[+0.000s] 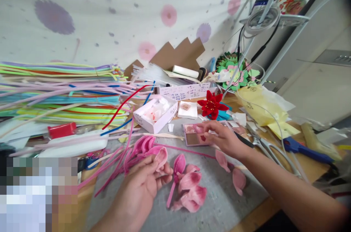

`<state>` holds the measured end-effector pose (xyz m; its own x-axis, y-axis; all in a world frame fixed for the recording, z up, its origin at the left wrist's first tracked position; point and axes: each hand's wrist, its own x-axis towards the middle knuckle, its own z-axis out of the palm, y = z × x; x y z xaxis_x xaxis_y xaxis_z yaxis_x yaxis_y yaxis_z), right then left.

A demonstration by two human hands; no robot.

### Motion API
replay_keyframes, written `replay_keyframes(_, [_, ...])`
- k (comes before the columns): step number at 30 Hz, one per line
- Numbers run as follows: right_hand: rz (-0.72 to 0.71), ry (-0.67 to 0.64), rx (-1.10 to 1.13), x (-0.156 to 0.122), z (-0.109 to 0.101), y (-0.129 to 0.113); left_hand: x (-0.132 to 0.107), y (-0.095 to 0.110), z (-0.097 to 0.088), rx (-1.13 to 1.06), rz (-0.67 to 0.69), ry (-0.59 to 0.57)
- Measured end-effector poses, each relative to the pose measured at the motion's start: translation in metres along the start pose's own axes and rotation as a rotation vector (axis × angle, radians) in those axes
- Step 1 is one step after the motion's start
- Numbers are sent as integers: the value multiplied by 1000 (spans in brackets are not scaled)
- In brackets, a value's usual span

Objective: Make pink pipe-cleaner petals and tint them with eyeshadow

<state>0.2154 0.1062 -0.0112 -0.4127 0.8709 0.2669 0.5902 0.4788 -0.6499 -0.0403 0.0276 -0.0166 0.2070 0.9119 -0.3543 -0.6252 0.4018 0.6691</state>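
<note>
My left hand (138,184) pinches a pale pink fuzzy petal (161,158) between thumb and fingers. Over the right side of a powder palette (195,140) reaches my right hand (225,140), its fingers stretched out and apart. Its fingertips look close to the dark red pan, but I cannot tell whether they touch it. Beside my left hand, several pink petals with darker tips (189,182) and one on a short stem (179,164) lie on the grey mat (219,206). Two pale petals (239,181) rest below my right forearm.
Bundles of coloured chenille stems (55,89) fill the left side. A white box (156,115), a red fuzzy flower (213,105) and a small white pad (187,114) stand behind the palette. Scissors (270,148) and a blue-handled tool (307,150) lie at right, near a dangling cable.
</note>
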Motion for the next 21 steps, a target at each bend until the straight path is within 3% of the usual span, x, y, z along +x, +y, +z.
replay_keyframes(3, [-58,-61,465,-9,5,-26,-1,1,1,-109,-66,-112])
replay_keyframes(5, [-156,-112,521,-16,9,-50,-3,0,1,-178,-90,-189])
replay_keyframes(9, [-392,-100,95,-24,12,-91,-7,-1,3,-273,-127,-216])
replay_keyframes(12, [-593,-71,-191,-24,19,-105,-10,-2,5,-316,-159,-240])
replay_keyframes(18, [-723,-49,-323,-25,35,-103,-13,1,10,-328,-235,-247])
replay_keyframes(21, [-702,-12,-320,-25,36,-102,-14,3,12,-327,-227,-270])
